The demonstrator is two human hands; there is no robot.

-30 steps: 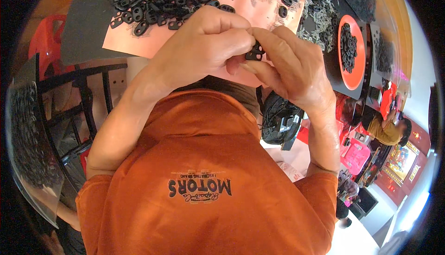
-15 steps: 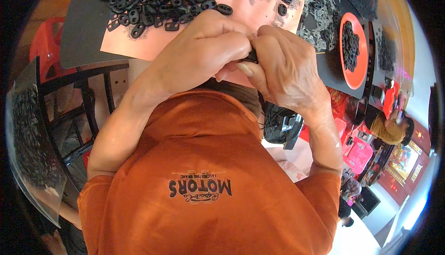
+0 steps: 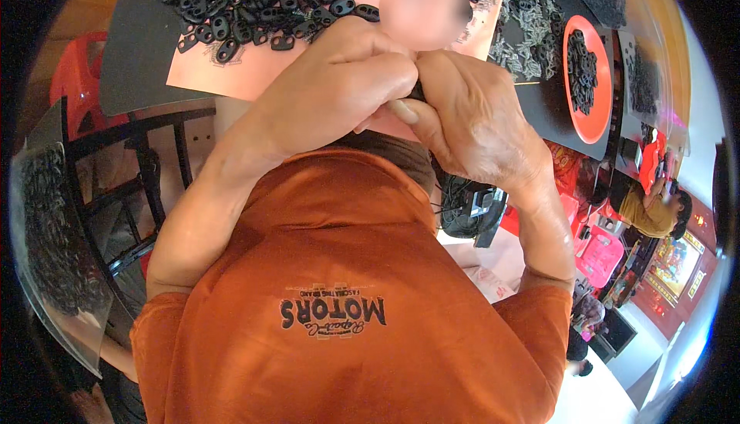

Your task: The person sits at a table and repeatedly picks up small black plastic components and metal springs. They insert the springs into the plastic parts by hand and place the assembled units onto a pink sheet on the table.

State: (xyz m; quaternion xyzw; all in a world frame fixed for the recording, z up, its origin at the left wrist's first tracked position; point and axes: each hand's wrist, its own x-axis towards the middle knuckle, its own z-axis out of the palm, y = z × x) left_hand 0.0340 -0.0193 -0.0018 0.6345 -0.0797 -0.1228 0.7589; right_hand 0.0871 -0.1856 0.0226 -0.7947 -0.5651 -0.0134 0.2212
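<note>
My left hand (image 3: 347,92) and my right hand (image 3: 482,116) meet at the near edge of the table, fingers curled. Between them shows a sliver of a small black piece (image 3: 417,90), mostly covered by the fingers; both hands close around it. My right thumb points left beneath it. Just beyond my left hand lies a heap of black oval plastic pieces with two holes (image 3: 254,0), on a pale pink sheet (image 3: 200,73). A blurred round patch covers part of the sheet beyond my hands.
Small clear plastic bits (image 3: 532,23) are piled to the right of the sheet. Farther right stands a red plate (image 3: 593,127) with black pieces on it. A red stool (image 3: 77,77) and a black metal rack (image 3: 139,139) stand at left. Another person (image 3: 655,212) is at far right.
My right hand has tilted slightly and shifted a little right and down. Less of the black piece shows between the fingers. My left hand stays nearly in place.
</note>
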